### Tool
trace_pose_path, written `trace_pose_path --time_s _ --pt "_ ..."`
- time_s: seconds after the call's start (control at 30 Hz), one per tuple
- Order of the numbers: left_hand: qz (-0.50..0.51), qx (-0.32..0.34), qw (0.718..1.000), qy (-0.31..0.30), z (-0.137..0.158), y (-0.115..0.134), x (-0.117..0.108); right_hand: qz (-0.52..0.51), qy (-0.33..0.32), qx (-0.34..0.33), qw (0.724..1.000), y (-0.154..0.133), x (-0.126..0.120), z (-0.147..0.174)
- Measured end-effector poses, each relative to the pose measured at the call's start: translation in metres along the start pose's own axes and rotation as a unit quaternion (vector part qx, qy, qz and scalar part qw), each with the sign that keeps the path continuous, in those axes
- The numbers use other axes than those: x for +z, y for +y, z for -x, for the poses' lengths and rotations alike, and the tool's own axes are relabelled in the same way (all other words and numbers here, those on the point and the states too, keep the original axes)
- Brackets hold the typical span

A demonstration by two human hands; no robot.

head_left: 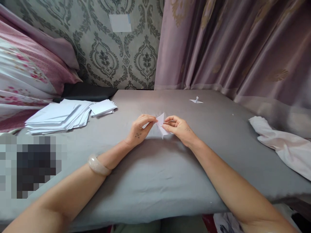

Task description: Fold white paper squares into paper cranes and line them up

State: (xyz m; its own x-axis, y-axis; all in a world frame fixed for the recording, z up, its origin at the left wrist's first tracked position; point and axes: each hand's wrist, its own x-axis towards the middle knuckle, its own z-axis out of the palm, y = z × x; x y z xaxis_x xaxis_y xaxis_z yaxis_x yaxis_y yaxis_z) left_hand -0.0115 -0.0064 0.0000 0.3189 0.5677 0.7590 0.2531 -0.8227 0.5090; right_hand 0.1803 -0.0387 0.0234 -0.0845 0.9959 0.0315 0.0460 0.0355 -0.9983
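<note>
Folded white paper, small and pointed: held between both hands, mid-surface, low over the grey cloth. One tip points up, another down; cannot tell whether the lower one touches the cloth.

Left hand: thumb and fingertips pinched together on the paper's left edge. Right hand: thumb and forefinger clamped on its right side, other fingers curled. Small dark marks on the backs of both hands. Pale bangle on the left forearm, near the wrist.

Beyond the right hand, well apart, a folded paper figure rests on the cloth, a narrow piece upright at its middle. To the left, a large paper stack, uneven at the edges; just beside it, a smaller paper stack. Dark flat item behind both.

Right edge: crumpled white fabric. Behind: patterned wallpaper bearing a pale sheet; mauve curtain to the right.
</note>
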Motion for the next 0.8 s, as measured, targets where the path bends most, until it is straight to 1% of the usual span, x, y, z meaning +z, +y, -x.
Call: trace_pose_path --time_s 0.1,0.17,0.2,0.23,0.3,0.37,0.43,0.5,0.63,0.8 --pt "0.023 -0.023 0.999 -0.001 0.001 0.0 0.001 -0.049 -0.014 0.027 0.998 0.0 0.0 0.0" --pt "0.069 -0.059 0.996 0.016 0.001 0.0 0.002 -0.088 -0.017 0.033 0.995 0.001 0.0 0.0" --pt "0.101 -0.089 0.99 0.034 0.001 0.0 0.003 -0.109 -0.014 0.036 0.993 0.001 0.001 -0.001" --pt "0.135 -0.126 0.981 0.055 0.0 0.001 0.004 -0.13 -0.008 0.041 0.991 0.002 0.001 -0.001" --pt "0.199 -0.214 0.953 0.082 0.0 0.003 0.006 -0.169 0.007 0.055 0.984 0.002 0.001 -0.003" --pt "0.248 -0.292 0.92 0.084 -0.001 0.007 0.007 -0.2 0.021 0.07 0.977 0.003 0.001 -0.005" --pt "0.282 -0.341 0.894 0.073 -0.002 0.012 0.008 -0.213 0.031 0.075 0.974 0.003 0.001 -0.006" --pt "0.3 -0.366 0.878 0.069 -0.003 0.015 0.008 -0.202 0.042 0.07 0.976 0.004 0.002 -0.007" --pt "0.317 -0.379 0.867 0.069 -0.003 0.016 0.008 -0.16 0.072 0.058 0.983 0.007 0.005 -0.007" --pt "0.363 -0.4 0.841 0.036 -0.003 0.013 0.008 -0.133 0.102 0.046 0.985 0.012 0.008 -0.007"
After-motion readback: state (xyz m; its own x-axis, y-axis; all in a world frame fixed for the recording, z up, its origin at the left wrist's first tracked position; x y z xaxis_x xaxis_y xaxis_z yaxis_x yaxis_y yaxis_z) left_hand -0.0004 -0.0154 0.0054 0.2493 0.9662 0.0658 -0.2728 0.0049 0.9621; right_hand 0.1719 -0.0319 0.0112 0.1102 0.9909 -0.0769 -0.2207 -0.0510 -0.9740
